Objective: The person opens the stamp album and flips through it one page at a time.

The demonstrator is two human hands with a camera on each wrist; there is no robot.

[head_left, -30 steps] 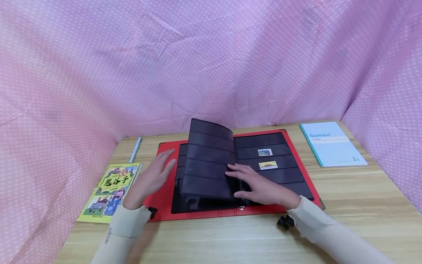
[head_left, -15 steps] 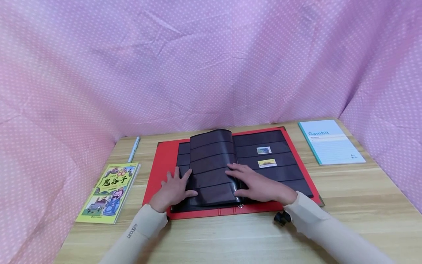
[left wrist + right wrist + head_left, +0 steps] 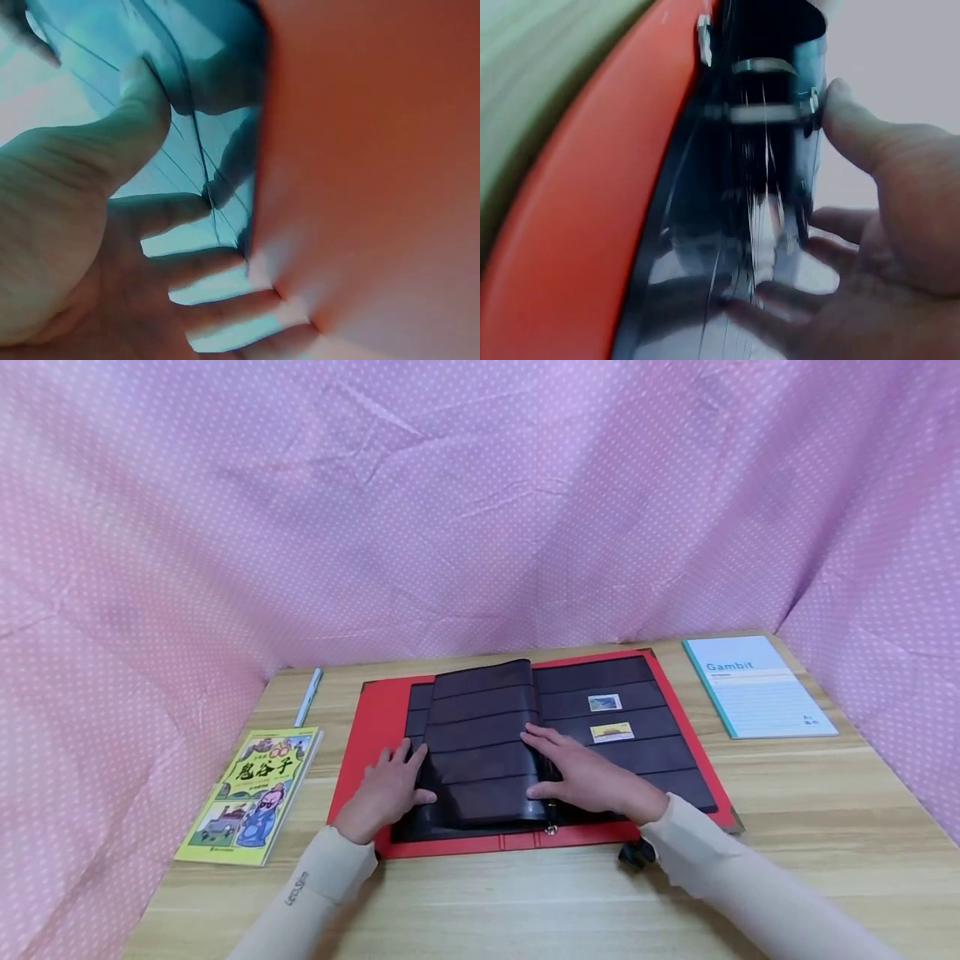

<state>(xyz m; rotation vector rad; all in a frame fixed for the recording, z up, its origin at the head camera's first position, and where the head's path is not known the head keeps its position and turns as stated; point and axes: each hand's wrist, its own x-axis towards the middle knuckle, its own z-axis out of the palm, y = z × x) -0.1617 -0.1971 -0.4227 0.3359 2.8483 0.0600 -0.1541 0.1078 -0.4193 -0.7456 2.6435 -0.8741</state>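
Observation:
A red stamp album [image 3: 367,727] lies open on the table. On its left side a black pocket page [image 3: 480,718] rests turned over, slightly bowed near the spine. My left hand [image 3: 386,789] spreads its fingers over the left edge, thumb and fingertips touching the page and the red cover. In the left wrist view the fingertips [image 3: 225,262] meet the page edge. My right hand [image 3: 585,772] touches the page beside the spine with extended fingers. Metal binder rings [image 3: 763,66] show in the right wrist view. Two stamps, one blue-green [image 3: 604,702] and one yellow [image 3: 612,732], sit in the right page's pockets.
A yellow comic-style book [image 3: 251,797] lies at the left, with a pale pen [image 3: 308,697] behind it. At the far right is a white and teal notebook [image 3: 761,687]. Pink dotted cloth [image 3: 480,510] hangs behind and beside the wooden table [image 3: 525,902].
The raised black page has come down flat to the left. My left hand has moved right and down onto its edge. The right hand has stayed near the spine.

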